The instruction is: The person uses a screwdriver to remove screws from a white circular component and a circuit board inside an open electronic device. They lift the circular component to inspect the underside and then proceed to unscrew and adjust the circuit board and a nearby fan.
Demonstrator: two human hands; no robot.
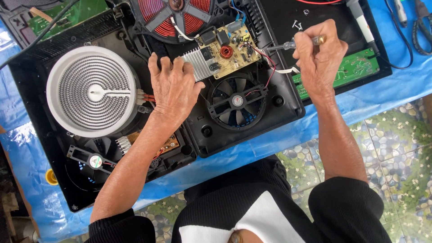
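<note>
My left hand (173,87) lies flat, fingers spread, on the black open cooker housing (252,128), its fingertips against the silver heat sink (198,63) of a beige circuit board (229,49). My right hand (319,56) is closed around a screwdriver (288,45) with a clear handle; its tip points left toward the board's right edge. A black cooling fan (237,101) sits just below the board. A red copper coil (175,15) lies above it.
A second opened cooker with a white round heating element (92,92) and a small fan (92,161) lies at the left. A green circuit board (355,67) and pliers (423,27) rest at the right on a blue sheet (396,85). Pebble-patterned floor (396,148) lies below.
</note>
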